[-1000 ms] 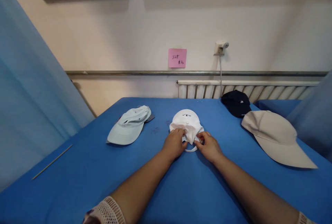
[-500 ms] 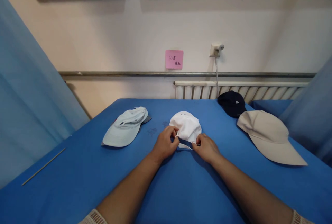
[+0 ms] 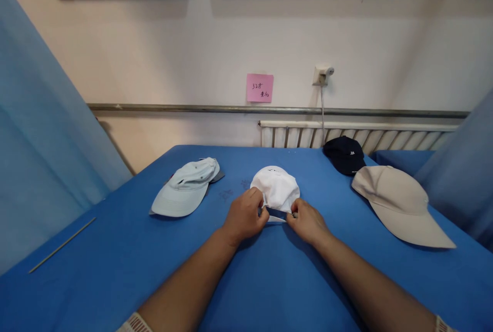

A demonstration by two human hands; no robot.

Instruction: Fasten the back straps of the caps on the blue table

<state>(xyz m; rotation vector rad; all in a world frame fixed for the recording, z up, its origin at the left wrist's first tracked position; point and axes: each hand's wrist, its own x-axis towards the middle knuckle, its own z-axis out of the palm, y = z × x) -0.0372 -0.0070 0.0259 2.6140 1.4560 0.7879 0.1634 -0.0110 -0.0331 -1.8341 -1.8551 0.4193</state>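
A white cap (image 3: 276, 188) lies on the blue-covered table, its back opening toward me and a dark strap (image 3: 276, 213) running across that opening. My left hand (image 3: 246, 215) pinches the strap's left end at the cap's edge. With thumb and fingers closed, my right hand (image 3: 307, 220) grips the strap's right end. The fingertips of both hands partly cover the strap ends, so any fastening there is hidden.
Pale blue caps (image 3: 185, 188), seemingly stacked over a darker one, lie to the left. On the right are a beige cap (image 3: 396, 201) and a navy cap (image 3: 344, 154). A thin stick (image 3: 61, 245) lies near the left edge. A radiator (image 3: 300, 137) stands behind the table.
My left hand has shifted slightly right and turned over the strap's left end, covering more of it. The right hand keeps its grip almost unmoved.
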